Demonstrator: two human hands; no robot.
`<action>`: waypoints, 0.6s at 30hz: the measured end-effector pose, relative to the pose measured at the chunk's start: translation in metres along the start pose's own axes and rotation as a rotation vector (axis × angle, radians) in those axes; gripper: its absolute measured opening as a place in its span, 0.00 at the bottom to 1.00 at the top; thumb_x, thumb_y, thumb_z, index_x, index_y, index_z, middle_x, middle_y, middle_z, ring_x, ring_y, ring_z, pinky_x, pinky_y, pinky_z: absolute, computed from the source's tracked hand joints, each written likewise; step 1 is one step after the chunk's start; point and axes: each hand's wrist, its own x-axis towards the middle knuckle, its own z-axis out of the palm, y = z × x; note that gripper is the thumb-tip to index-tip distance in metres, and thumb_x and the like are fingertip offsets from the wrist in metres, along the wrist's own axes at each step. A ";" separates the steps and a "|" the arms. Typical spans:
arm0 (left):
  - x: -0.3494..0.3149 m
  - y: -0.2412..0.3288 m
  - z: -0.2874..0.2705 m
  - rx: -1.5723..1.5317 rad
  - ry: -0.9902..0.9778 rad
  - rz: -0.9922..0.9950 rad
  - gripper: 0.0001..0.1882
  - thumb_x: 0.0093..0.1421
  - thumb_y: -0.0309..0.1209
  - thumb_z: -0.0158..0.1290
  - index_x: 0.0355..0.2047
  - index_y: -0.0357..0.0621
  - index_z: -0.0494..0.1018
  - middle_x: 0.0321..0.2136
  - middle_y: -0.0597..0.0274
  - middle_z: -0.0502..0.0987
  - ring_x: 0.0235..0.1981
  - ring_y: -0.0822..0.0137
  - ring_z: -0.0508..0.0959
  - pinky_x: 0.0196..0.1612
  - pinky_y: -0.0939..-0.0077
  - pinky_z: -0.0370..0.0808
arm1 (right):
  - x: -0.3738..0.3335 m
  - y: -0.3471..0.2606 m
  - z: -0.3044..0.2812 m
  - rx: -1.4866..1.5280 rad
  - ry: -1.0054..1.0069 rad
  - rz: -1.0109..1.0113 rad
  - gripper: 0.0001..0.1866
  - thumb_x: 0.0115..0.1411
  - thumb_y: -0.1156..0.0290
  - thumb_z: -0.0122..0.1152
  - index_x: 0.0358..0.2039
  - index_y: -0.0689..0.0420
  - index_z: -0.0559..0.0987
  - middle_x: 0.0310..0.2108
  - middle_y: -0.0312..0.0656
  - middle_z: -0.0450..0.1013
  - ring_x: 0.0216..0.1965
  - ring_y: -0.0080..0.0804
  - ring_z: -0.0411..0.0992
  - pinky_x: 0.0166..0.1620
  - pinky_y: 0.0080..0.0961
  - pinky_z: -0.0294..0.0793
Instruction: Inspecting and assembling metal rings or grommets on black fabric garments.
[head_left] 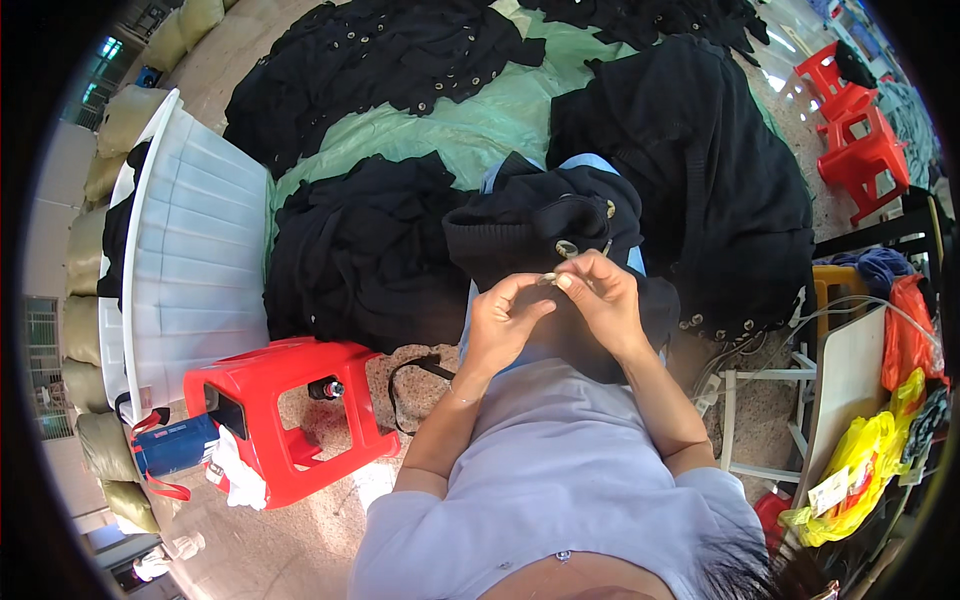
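A black knitted garment (505, 235) lies bunched over my lap, with shiny round buttons (566, 248) along its edge. Just in front of it, my left hand (505, 322) and my right hand (606, 305) meet at the fingertips. Between them is a small, pale, shiny button (547, 280). My right thumb and forefinger pinch it, while my left fingers are curled against its other side with the left thumb lower down. How the button joins the cloth is hidden by my fingers.
Heaps of black garments (365, 250) lie around my knees on green plastic sheeting (455, 130). At left stand a large white tub (195, 230) and a red stool (290, 365). To the right are a wooden board (845, 385), a yellow bag (860, 470) and red stools (865, 150).
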 end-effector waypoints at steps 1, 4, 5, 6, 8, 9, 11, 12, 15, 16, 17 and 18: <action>0.000 -0.002 0.001 0.001 0.001 0.000 0.15 0.55 0.18 0.61 0.43 0.34 0.76 0.41 0.61 0.81 0.42 0.76 0.77 0.46 0.81 0.74 | 0.000 -0.005 0.001 0.008 0.018 -0.016 0.07 0.63 0.73 0.60 0.41 0.60 0.77 0.29 0.31 0.68 0.32 0.17 0.65 0.37 0.17 0.66; -0.001 -0.005 0.004 -0.001 0.060 0.037 0.15 0.55 0.18 0.61 0.44 0.34 0.77 0.41 0.61 0.81 0.42 0.77 0.78 0.46 0.82 0.74 | -0.002 -0.006 -0.007 -0.053 0.062 -0.181 0.12 0.66 0.70 0.56 0.48 0.58 0.73 0.33 0.34 0.71 0.33 0.17 0.66 0.38 0.16 0.66; 0.000 -0.004 0.005 -0.035 0.062 0.041 0.15 0.56 0.18 0.60 0.44 0.34 0.76 0.41 0.61 0.81 0.42 0.76 0.78 0.46 0.82 0.74 | -0.006 -0.010 -0.011 -0.162 0.078 -0.231 0.11 0.66 0.70 0.56 0.47 0.59 0.74 0.33 0.35 0.72 0.33 0.17 0.67 0.37 0.17 0.67; 0.000 -0.002 0.005 -0.069 0.065 0.045 0.15 0.56 0.18 0.60 0.45 0.34 0.76 0.42 0.61 0.81 0.42 0.76 0.78 0.46 0.82 0.74 | -0.008 -0.010 -0.016 -0.306 0.075 -0.298 0.09 0.64 0.71 0.60 0.42 0.61 0.77 0.31 0.38 0.74 0.27 0.20 0.69 0.33 0.19 0.69; -0.001 -0.001 0.007 -0.097 0.062 0.040 0.15 0.56 0.18 0.60 0.45 0.34 0.76 0.42 0.61 0.81 0.42 0.76 0.78 0.47 0.82 0.74 | -0.011 -0.025 -0.010 -0.522 0.049 -0.353 0.07 0.59 0.73 0.65 0.36 0.63 0.79 0.27 0.40 0.74 0.22 0.26 0.71 0.28 0.21 0.70; -0.002 -0.001 0.007 -0.124 0.061 0.036 0.15 0.57 0.18 0.59 0.46 0.34 0.76 0.42 0.61 0.81 0.43 0.75 0.78 0.47 0.81 0.74 | -0.011 -0.025 -0.009 -0.617 0.053 -0.435 0.07 0.54 0.76 0.68 0.33 0.63 0.80 0.25 0.42 0.75 0.22 0.32 0.73 0.26 0.22 0.71; -0.001 0.001 0.007 -0.106 0.050 0.043 0.15 0.57 0.17 0.59 0.46 0.34 0.76 0.42 0.61 0.81 0.43 0.75 0.78 0.47 0.81 0.74 | -0.013 -0.024 -0.007 -0.671 0.060 -0.502 0.06 0.54 0.76 0.68 0.32 0.62 0.80 0.25 0.42 0.75 0.23 0.34 0.74 0.27 0.24 0.71; -0.002 0.002 0.007 -0.088 0.041 0.051 0.15 0.57 0.17 0.59 0.46 0.34 0.76 0.42 0.61 0.81 0.43 0.74 0.78 0.48 0.81 0.74 | -0.013 -0.026 -0.006 -0.692 0.069 -0.518 0.07 0.53 0.75 0.68 0.32 0.61 0.80 0.24 0.42 0.76 0.23 0.35 0.75 0.27 0.25 0.72; -0.002 0.001 0.007 -0.071 0.039 0.056 0.15 0.57 0.17 0.58 0.46 0.34 0.76 0.42 0.60 0.81 0.43 0.74 0.78 0.48 0.81 0.74 | -0.009 -0.022 -0.007 -0.753 0.078 -0.576 0.07 0.53 0.74 0.69 0.31 0.61 0.80 0.24 0.41 0.76 0.24 0.36 0.75 0.27 0.25 0.72; -0.002 0.001 0.007 -0.071 0.041 0.056 0.15 0.57 0.17 0.58 0.46 0.34 0.76 0.42 0.60 0.81 0.43 0.74 0.78 0.48 0.81 0.74 | -0.010 -0.022 -0.007 -0.753 0.076 -0.576 0.07 0.53 0.74 0.69 0.31 0.61 0.80 0.24 0.41 0.76 0.24 0.36 0.75 0.27 0.25 0.72; -0.002 0.002 0.007 -0.076 0.040 0.068 0.15 0.57 0.17 0.58 0.46 0.35 0.76 0.42 0.60 0.81 0.44 0.74 0.78 0.48 0.81 0.74 | -0.010 -0.023 -0.007 -0.761 0.070 -0.562 0.08 0.52 0.73 0.69 0.31 0.60 0.80 0.24 0.41 0.75 0.24 0.35 0.75 0.27 0.25 0.72; -0.002 0.002 0.007 -0.080 0.040 0.080 0.15 0.57 0.17 0.58 0.46 0.35 0.76 0.42 0.60 0.81 0.44 0.73 0.78 0.49 0.81 0.74 | -0.010 -0.023 -0.008 -0.770 0.065 -0.549 0.08 0.52 0.73 0.70 0.31 0.60 0.80 0.24 0.40 0.75 0.24 0.35 0.75 0.26 0.25 0.72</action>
